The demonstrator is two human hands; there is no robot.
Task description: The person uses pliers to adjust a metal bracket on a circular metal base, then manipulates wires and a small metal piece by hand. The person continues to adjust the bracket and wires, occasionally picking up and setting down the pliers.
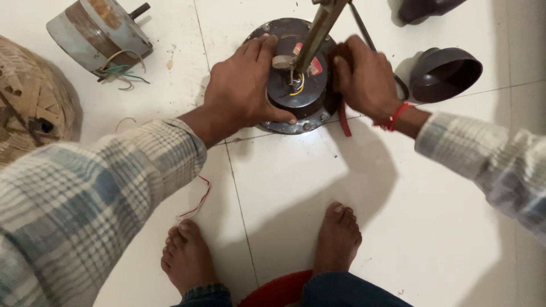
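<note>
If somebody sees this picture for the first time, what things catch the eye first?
At top centre, the left hand and right hand grip a round dark metal fan motor on the white tiled floor, with a brass-coloured rod rising from it. A grey cylindrical motor with loose wires lies at top left; a dark plastic cup-shaped cover lies at right.

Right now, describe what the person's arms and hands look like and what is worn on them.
Both arms wear long, loose sleeves in a pale blue, grey and cream check. The left hand is bare, with no ring or watch visible. The right hand is bare too, with a red thread band around the wrist.
</note>
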